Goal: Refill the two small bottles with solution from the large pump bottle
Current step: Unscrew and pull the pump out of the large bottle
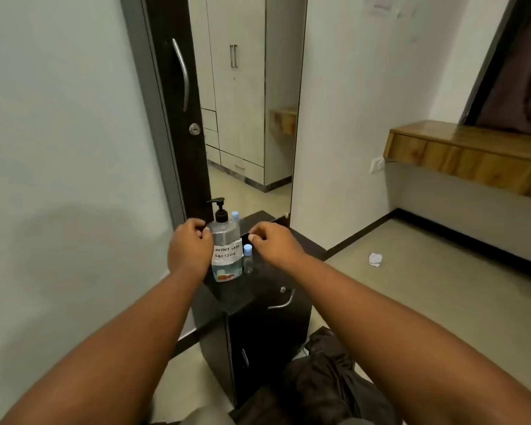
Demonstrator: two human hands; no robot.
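A large clear pump bottle (pixel 225 246) with a black pump and a handwritten white label stands on a low black cabinet (pixel 242 297). One small clear bottle with a blue cap (pixel 247 259) stands just right of it. A second blue-capped small bottle (pixel 235 216) shows behind the pump bottle. My left hand (pixel 188 248) hovers at the pump bottle's left side, fingers curled, holding nothing that I can see. My right hand (pixel 273 243) hangs to the right, above the near small bottle, fingers curled and empty.
A tall mirror (pixel 249 102) rises behind the cabinet beside a dark panel with a metal handle (pixel 183 72). A wooden shelf (pixel 466 154) juts from the right wall. Crumpled paper (pixel 375 259) lies on the floor. Dark cloth (pixel 328 378) is heaped by the cabinet's base.
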